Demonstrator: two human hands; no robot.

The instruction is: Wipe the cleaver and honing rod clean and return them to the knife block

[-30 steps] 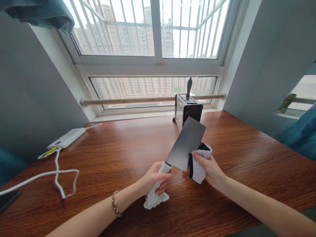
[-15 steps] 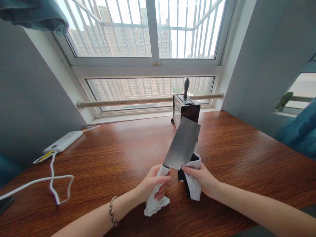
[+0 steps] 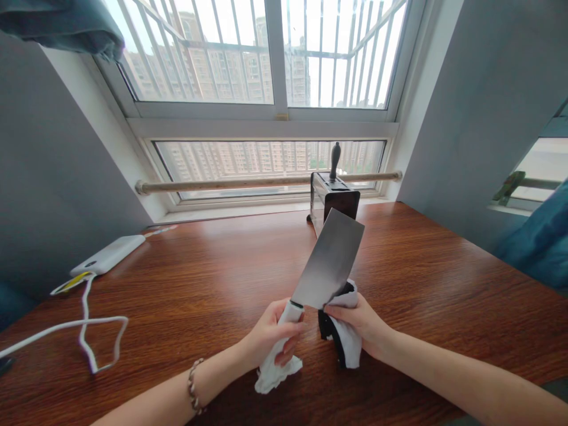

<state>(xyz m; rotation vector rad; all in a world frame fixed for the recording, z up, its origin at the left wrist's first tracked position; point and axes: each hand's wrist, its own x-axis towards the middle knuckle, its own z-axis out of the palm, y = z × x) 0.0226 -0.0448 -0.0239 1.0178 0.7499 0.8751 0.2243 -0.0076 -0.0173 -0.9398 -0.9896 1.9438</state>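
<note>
A cleaver [image 3: 329, 260] with a wide steel blade and a white handle is tilted up above the table. My left hand [image 3: 276, 337] is wrapped round its handle, and crumpled white material, perhaps tissue, [image 3: 278, 374] shows below the fingers. My right hand [image 3: 361, 322] pinches a black and white cloth [image 3: 346, 340] against the lower edge of the blade, close to the handle end. Part of the cloth hangs down under the fingers. Its contact with the far side of the blade is hidden.
Behind the blade stands a knife block [image 3: 332, 198] with one dark handle [image 3: 335, 161] sticking up. At the left of the brown wooden table [image 3: 204, 278] lie a white power bank [image 3: 109, 254] and a white cable [image 3: 84, 331]. A window with a horizontal rail [image 3: 239, 184] is beyond.
The cloth has shifted slightly along the blade's lower edge towards the handle, and its hanging end sits a little lower. Both hands keep their holds; the view has moved slightly.
</note>
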